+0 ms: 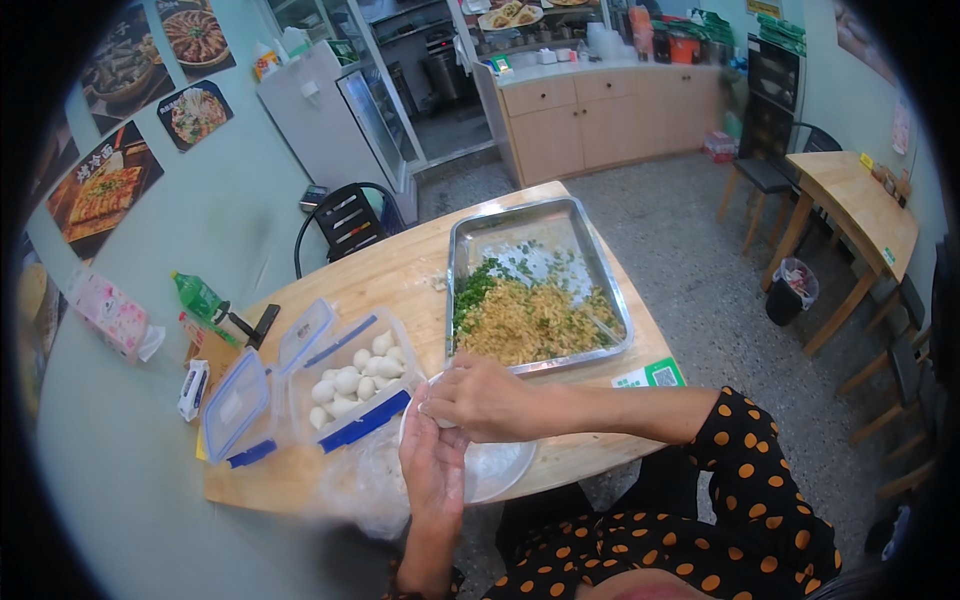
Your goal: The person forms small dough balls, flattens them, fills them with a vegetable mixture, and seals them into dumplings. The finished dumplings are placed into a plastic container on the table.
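Both hands together, just below frame centre, over the near side of the tabletop (385,258). Left hand (434,468) comes up from the lower edge, fingers bent up and half cupped around a white piece (408,411). Right hand (483,399) reaches in from the right, forearm nearly level, fingers curled and pinched in against the same piece. Piece mostly hidden by fingers; its shape, and so its long axis, cannot be told.

Key relation: metal tray (490,243) lies up and to the right of the joined hands, its near rim just above the right hand. Right hand is the nearer to it. Tray's long axis appears to run up the frame, away from the person; foreshortening leaves some doubt. Near half of tray heaped with a yellow-brown crumbly mix (530,325); chopped greens (472,295) along the left and behind.

Opposite side: clear box (298,402) with blue clips, left of the hands, holding white balls (348,381). Left hand is nearer to that one, a little apart from its blue edge. White plate (507,466) below the right wrist, partly covered by the hands. Crumpled clear bag (360,485) lower left of them.
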`<action>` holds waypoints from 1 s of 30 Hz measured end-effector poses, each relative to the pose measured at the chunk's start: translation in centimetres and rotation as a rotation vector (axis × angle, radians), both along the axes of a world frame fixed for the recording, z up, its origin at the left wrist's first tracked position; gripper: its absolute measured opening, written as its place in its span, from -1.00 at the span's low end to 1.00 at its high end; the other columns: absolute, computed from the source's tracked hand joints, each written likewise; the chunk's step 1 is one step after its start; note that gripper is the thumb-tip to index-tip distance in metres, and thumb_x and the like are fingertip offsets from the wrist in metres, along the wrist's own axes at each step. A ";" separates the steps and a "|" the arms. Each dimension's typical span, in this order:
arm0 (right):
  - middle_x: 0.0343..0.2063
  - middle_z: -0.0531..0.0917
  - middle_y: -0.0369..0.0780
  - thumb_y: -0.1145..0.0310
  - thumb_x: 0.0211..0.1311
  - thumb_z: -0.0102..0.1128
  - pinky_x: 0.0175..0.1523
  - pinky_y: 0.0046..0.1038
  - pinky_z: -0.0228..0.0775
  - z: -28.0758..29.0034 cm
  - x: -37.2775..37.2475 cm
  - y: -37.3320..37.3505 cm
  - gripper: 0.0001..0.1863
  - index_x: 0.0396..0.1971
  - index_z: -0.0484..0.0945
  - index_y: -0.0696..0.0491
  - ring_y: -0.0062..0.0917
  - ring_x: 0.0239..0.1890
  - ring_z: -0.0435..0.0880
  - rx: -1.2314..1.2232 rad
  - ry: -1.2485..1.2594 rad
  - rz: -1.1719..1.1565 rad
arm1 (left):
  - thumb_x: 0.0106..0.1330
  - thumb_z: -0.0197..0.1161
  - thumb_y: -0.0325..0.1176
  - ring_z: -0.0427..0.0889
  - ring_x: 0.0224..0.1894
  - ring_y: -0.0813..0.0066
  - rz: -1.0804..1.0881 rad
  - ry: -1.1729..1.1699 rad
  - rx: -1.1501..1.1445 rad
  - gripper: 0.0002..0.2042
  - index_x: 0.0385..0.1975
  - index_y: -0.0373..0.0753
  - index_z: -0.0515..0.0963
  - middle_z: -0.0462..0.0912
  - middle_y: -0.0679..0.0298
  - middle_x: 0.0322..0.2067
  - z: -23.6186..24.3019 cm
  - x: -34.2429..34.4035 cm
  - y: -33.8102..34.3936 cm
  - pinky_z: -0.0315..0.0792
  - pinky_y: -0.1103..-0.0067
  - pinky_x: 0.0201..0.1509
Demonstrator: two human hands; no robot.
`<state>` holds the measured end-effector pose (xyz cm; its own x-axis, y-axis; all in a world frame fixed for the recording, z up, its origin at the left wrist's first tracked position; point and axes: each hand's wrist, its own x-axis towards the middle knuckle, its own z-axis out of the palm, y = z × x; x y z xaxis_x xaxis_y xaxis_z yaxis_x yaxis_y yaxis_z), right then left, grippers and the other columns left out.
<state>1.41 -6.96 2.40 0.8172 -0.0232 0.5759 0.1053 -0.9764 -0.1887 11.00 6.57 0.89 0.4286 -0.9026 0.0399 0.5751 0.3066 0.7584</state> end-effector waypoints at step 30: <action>-0.19 0.61 -0.15 0.50 0.15 0.21 0.32 0.12 0.21 0.0 0.6 1.4 -0.59 0.04 0.48 0.16 -0.18 -0.13 0.68 0.001 0.082 0.097 | 0.56 0.03 -0.32 0.43 0.35 0.33 0.046 0.020 -0.025 -0.52 0.40 -0.32 0.21 0.40 0.15 0.32 -1.0 0.4 1.2 0.34 0.37 0.41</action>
